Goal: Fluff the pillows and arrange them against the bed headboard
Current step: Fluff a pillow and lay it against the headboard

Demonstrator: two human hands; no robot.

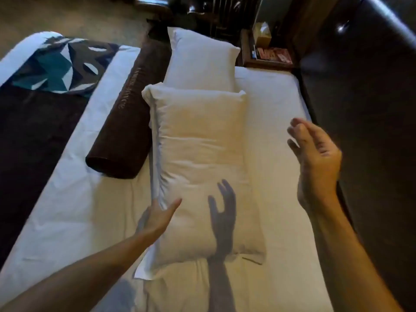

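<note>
Two white pillows lie end to end on the white bed sheet point(274, 136). The near pillow point(202, 158) stretches away from me; the far pillow point(200, 61) lies beyond it, its end overlapped by the near one. My left hand point(157, 218) rests against the near pillow's left edge, thumb on top and fingers tucked under the side. My right hand point(315, 158) hovers in the air to the right of that pillow, fingers spread and holding nothing; its shadow falls on the pillow. The dark headboard point(360, 131) runs along the right side.
A brown bolster point(126, 122) lies left of the pillows. A dark runner point(33, 136) with a teal patterned cushion point(56, 66) crosses the bed at far left. A nightstand point(267, 57) with a tissue box point(262, 34) stands beyond the bed.
</note>
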